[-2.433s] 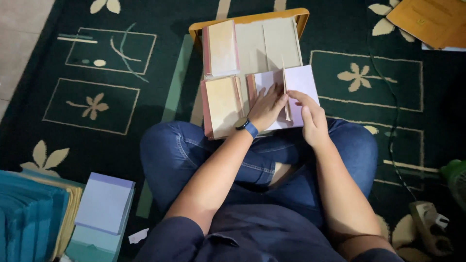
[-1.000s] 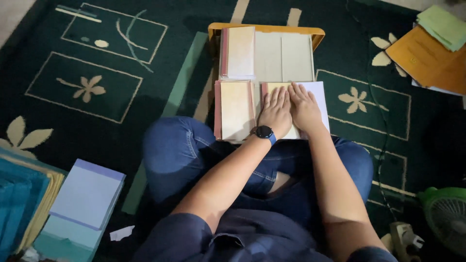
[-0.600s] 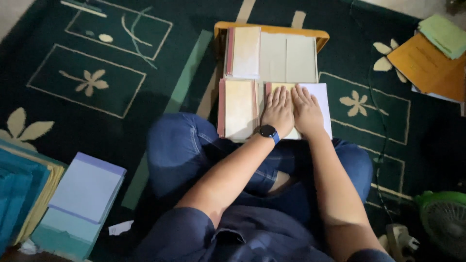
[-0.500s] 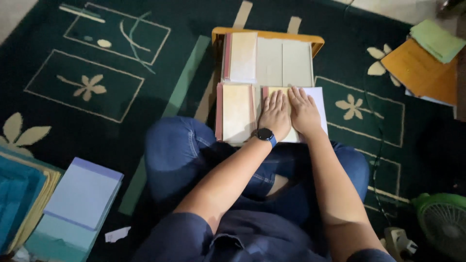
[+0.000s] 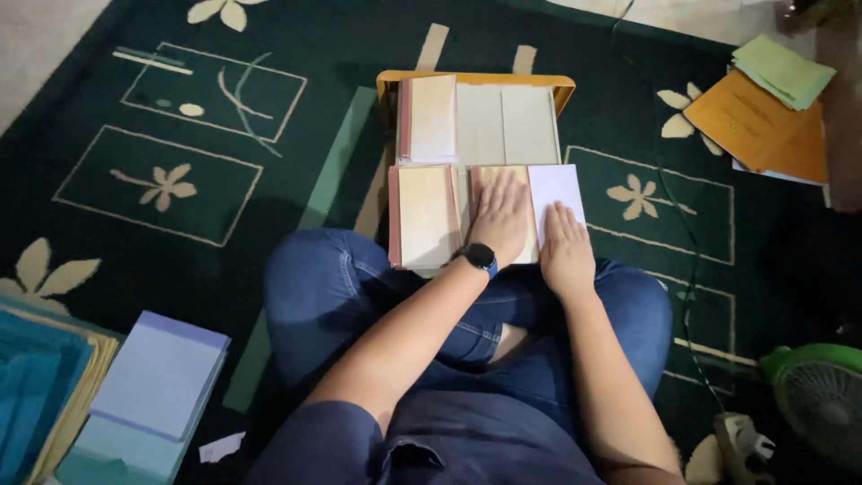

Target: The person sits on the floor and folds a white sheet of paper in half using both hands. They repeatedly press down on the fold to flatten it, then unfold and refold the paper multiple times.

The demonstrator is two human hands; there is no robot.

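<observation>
Hands first: the left hand [image 5: 501,218] lies flat and spread on a cream stack of paper [image 5: 499,216], and the right hand [image 5: 564,244] rests palm-down, fingers together, on the white sheet [image 5: 557,187] just beside it — neither grips anything. Both piles sit in the near row of a shallow yellow tray [image 5: 476,81] on the green patterned carpet [image 5: 180,108], directly ahead of the crossed, jeans-clad legs [image 5: 332,287]; another cream stack with a red edge [image 5: 424,216] is to their left, and more stacks fill the far row. The sheets look thin, light and floppy, likely to slide off one another — best taken at an edge or corner, lifted with a flat palm beneath. Orange and green folders [image 5: 763,108] lie far right, a lilac pad [image 5: 160,375] near left, a green fan [image 5: 822,395] at lower right.
</observation>
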